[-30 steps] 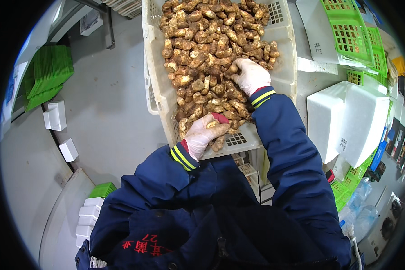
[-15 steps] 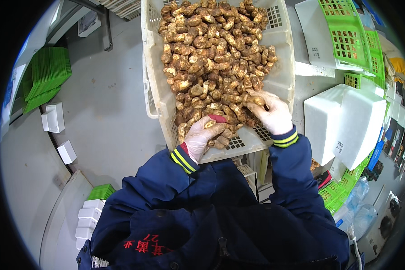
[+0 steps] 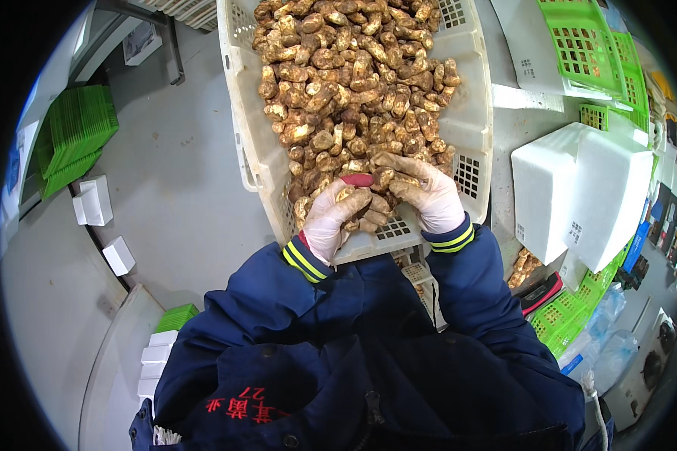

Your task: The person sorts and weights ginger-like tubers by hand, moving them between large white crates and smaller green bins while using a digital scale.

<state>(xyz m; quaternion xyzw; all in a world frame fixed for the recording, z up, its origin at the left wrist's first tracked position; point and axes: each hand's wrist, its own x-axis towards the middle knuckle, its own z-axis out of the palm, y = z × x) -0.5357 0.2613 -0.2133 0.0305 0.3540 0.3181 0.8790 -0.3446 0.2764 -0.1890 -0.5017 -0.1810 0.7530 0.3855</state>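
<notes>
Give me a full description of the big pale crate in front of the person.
The crate is a large, open-topped, whitish, slightly translucent bin, apparently plastic, with a raised rim and panels of square holes. It sits upright ahead of the person, its far end cut off by the picture's top edge. Brown, knobbly mushrooms heap inside, leaving bare strips along the right and near end. The left hand and right hand are over its near end; whether either touches it is unclear.
</notes>
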